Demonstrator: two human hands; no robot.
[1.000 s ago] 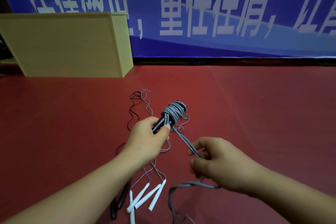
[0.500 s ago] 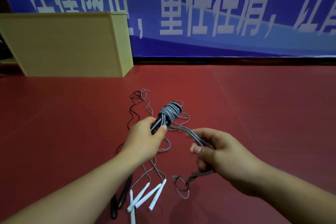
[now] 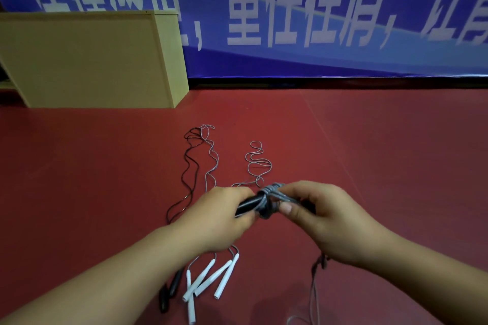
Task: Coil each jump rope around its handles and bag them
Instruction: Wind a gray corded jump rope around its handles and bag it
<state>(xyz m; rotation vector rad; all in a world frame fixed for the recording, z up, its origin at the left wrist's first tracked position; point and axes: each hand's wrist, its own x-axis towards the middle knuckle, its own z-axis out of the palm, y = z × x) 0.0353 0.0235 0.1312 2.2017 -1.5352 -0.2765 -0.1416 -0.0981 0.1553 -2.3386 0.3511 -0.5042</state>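
Above the red floor (image 3: pixel 369 153), the black handles (image 3: pixel 247 204) lie almost level, their long axis going left to right, grey rope (image 3: pixel 269 199) coiled around them. The left hand (image 3: pixel 219 219) has its grip closed around the handles. The right hand (image 3: pixel 322 219) has its grip closed on the coil.

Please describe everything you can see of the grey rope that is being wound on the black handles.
The grey rope looks like thin, smooth cord. Several turns sit bunched around black handles, held above the red floor. The left hand grips the handles; the right hand pinches the coil. A loose tail hangs below the right hand.
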